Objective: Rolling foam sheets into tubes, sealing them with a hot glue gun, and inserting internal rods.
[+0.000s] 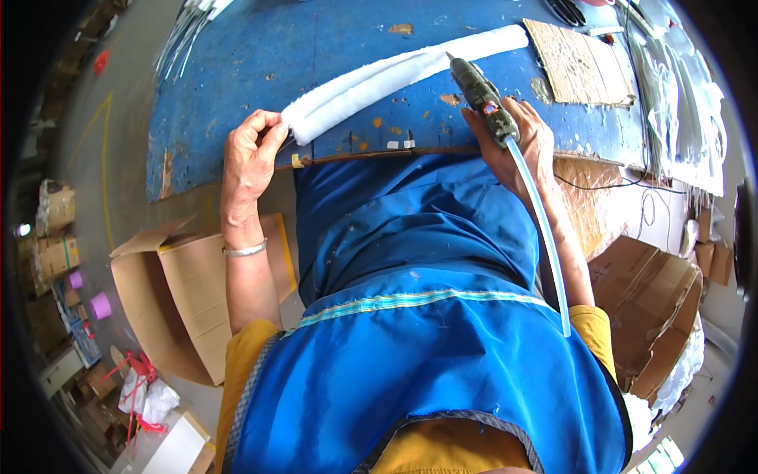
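A long white padded strip (395, 75), folded lengthwise, lies slanted across the worn blue table (260, 55). My left hand (251, 154) pinches its near end at the table's front edge. My right hand (521, 142) grips a dark green glue gun (483, 96) whose nozzle touches the strip near its middle. A long clear glue stick (541, 229) juts from the gun's back toward my body. I wear a blue apron (426, 332) over yellow sleeves, and a silver bracelet (245, 250) on my left wrist.
A cardboard sheet (576, 67) lies at the table's right, next to clear plastic pieces (687, 103). An open cardboard box (181, 300) stands on the floor at my left, more flattened cardboard (655, 308) at my right. Small boxes and purple cups (99, 304) line the far left.
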`<state>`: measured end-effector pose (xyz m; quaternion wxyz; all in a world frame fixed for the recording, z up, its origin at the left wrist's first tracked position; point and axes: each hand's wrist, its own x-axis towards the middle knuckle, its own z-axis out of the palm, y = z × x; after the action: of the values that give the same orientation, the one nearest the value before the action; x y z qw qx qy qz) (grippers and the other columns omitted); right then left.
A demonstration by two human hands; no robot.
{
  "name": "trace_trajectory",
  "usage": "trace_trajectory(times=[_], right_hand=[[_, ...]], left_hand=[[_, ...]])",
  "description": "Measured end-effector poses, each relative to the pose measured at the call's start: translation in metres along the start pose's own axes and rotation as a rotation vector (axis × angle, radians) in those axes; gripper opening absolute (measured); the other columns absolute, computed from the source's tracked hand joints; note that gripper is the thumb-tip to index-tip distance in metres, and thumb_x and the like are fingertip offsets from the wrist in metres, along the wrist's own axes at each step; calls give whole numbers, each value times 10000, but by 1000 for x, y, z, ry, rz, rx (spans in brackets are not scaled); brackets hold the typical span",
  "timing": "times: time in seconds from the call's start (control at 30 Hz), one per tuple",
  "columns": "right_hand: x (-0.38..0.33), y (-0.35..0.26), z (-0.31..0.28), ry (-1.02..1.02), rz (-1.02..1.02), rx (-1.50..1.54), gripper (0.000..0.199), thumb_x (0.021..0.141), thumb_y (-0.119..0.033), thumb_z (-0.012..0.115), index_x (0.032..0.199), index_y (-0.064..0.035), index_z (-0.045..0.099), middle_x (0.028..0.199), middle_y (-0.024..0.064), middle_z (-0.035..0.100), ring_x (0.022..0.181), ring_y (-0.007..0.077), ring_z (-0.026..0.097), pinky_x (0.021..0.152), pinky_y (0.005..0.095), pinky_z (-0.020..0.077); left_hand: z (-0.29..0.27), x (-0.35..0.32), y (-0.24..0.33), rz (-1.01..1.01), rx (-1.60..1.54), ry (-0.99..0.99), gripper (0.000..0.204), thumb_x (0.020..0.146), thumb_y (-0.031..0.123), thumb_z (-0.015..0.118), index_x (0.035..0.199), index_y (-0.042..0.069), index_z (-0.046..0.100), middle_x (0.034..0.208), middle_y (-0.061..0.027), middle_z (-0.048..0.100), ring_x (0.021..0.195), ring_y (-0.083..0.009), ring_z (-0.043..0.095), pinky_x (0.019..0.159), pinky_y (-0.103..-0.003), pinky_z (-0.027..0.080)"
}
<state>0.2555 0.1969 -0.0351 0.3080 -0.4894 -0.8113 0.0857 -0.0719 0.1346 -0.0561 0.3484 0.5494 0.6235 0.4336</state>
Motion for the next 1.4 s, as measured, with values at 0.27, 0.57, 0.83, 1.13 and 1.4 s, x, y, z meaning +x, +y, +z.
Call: trace_trajectory(times=[0.27, 0.57, 0.83, 1.13, 1.4], right_hand=[[-9, 0, -6, 21, 365, 386, 290, 859, -271, 626, 981, -9, 623, 730, 29, 571, 711, 105, 501, 603, 279, 427], [11, 92, -51, 153, 587, 1215, 567, 900, -550, 420, 981, -9, 568, 939, 167, 643, 744, 196, 636, 516, 241, 490], [38, 187, -90, 73, 707, 14, 489, 866, -482, 540, 922, 2, 585, 754, 125, 647, 626, 211, 630, 540, 312, 490], [56, 90, -20, 182, 337, -21, 297, 873, -287, 562, 1002, -33, 648, 860, 141, 662, 768, 243, 643, 702, 336, 487], [84, 99, 15, 110, 484, -26, 339, 843, -351, 565, 938, -44, 673, 838, 160, 671, 809, 294, 655, 763, 361, 495]], left_hand=[[2, 1, 0, 33, 4, 17, 91, 869, 72, 568, 814, 3, 591, 739, 69, 496, 681, -17, 405, 615, -179, 334], [3, 0, 1, 18, -44, 19, 92, 866, 74, 569, 827, -6, 595, 737, 63, 506, 692, -24, 416, 617, -190, 357], [7, -5, 2, 75, -123, 96, 164, 859, 89, 607, 997, 4, 635, 838, 23, 561, 733, -44, 486, 650, -189, 410], [13, -11, 6, 135, 3, 147, 166, 851, 72, 623, 1001, 3, 637, 851, 16, 572, 701, -42, 480, 603, -180, 388], [15, -9, 4, 233, 53, 192, 112, 839, 26, 623, 946, -3, 637, 816, 7, 593, 671, -46, 477, 602, -182, 401]])
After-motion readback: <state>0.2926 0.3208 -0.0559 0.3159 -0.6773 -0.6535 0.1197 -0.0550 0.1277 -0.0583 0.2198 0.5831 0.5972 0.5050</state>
